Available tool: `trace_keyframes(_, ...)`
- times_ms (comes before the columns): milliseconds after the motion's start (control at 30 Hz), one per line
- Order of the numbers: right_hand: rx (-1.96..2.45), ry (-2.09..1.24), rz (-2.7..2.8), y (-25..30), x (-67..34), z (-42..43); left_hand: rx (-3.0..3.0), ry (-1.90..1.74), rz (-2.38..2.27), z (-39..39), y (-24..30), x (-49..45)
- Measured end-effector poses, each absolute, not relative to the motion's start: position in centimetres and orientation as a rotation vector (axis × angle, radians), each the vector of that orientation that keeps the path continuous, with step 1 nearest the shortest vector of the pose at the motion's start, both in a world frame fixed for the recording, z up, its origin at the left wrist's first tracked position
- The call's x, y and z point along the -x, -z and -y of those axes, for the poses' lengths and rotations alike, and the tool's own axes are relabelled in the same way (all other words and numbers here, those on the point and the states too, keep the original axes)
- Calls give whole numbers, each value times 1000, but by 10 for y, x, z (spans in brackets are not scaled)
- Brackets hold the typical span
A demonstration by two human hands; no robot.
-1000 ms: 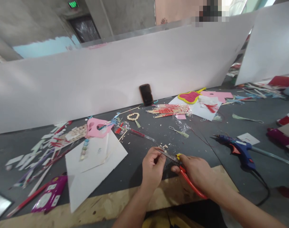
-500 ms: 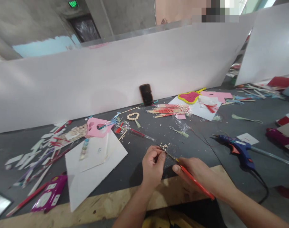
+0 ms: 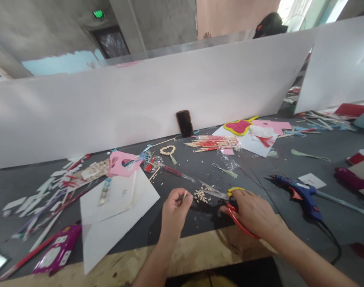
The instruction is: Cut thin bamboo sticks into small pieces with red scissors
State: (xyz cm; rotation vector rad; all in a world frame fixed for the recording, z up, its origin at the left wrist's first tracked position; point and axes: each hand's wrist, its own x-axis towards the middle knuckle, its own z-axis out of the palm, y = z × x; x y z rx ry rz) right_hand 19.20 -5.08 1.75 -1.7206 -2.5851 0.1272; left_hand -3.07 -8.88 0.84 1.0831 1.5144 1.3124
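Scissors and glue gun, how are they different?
The scissors have red and yellow handles; the glue gun is blue. The right hand holds the scissors; the glue gun lies untouched. The glue gun trails a black cord; the scissors have none. Both point left.

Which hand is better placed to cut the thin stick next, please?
Probably the right hand: it grips the scissors, whose blades point toward the left hand, and the left hand only pinches the thin stick.
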Motion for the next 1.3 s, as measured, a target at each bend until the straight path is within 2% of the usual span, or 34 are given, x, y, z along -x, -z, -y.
trace_keyframes(233, 1800, -58, 2595, -6, -215, 29, -1181, -1261, -1580, 92, -18, 52)
trace_keyframes(533, 1924, -52, 2620, -21, -230, 13, -1499, -1147, -1595, 95, -8, 61)
trace_keyframes(767, 1722, -70, 2617, -42, -217, -4, -1678, -1143, -1666, 81, -10, 81)
trace_keyframes(1100, 1590, -129, 2654, -17, -193, -39, -1716, -1278, -1756, 65, 23, 90)
trace_keyframes(1300, 1559, -107, 2694, -11, -193, -46, -1740, -1298, -1728, 67, 24, 91)
